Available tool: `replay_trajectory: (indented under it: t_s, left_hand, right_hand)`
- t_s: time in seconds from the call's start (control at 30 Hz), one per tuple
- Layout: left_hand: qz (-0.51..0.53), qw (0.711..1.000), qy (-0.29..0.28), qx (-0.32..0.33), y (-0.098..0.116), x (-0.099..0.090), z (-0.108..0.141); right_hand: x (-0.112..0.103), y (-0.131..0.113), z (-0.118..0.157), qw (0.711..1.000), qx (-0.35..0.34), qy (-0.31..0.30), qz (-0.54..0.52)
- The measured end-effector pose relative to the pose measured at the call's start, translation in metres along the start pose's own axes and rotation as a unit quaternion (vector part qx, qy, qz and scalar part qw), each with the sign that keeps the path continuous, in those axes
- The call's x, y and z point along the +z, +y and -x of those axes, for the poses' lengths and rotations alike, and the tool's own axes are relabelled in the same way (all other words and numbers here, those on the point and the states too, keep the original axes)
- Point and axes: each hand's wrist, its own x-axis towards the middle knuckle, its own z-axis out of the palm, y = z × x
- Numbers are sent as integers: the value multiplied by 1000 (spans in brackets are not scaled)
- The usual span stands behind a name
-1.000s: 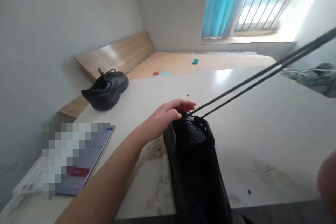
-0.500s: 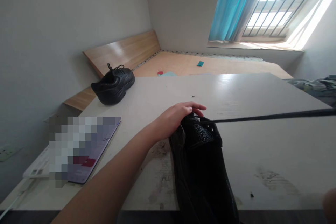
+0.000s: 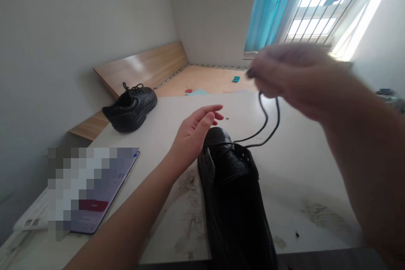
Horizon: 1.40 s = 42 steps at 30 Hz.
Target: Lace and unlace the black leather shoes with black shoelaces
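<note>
Shoe (image 3: 234, 166) lies at the table's (image 3: 316, 168) near edge, with wide surface rightward. Left hand (image 3: 193, 137), fingers released, is over the table's middle; right hand (image 3: 284, 71) is grasping the lace (image 3: 279, 114) above the table.

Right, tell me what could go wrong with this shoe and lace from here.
The black lace hangs in slack curves below the right hand, so its strands might cross or tangle.

The near shoe appears to reach past the near edge of the table, and the left hand is open by its toe end, not clasping it; a hard tug could shift or tip it.
</note>
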Motion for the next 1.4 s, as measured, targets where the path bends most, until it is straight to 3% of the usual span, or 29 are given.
replay_trajectory:
  t_s: [0.1, 0.23, 0.47, 0.7, 0.9, 1.13, 1.4]
  left_hand:
    - [-54, 997, 27, 37, 0, -4, -1]
    - [-74, 997, 23, 22, -2, -10, -3]
    - [-159, 986, -16, -40, -2, -10, -4]
    - [-165, 983, -7, -73, -11, -12, -3]
    - [-110, 988, -11, -111, -11, -10, -4]
    - [-9, 993, -4, -115, -9, -10, -6]
    - [-33, 993, 39, -102, -12, -11, -5]
  right_hand:
    - [34, 0, 1, 995, -18, -60, 78]
    - [55, 8, -1, 991, 41, -67, 109]
    - [52, 26, -6, 985, 93, -100, 108]
    - [52, 26, -6, 974, 96, -155, 135]
    - [60, 25, -1, 985, -36, -35, 166]
    - [61, 22, 0, 988, -50, -49, 141]
    - [60, 18, 5, 971, -56, -123, 195]
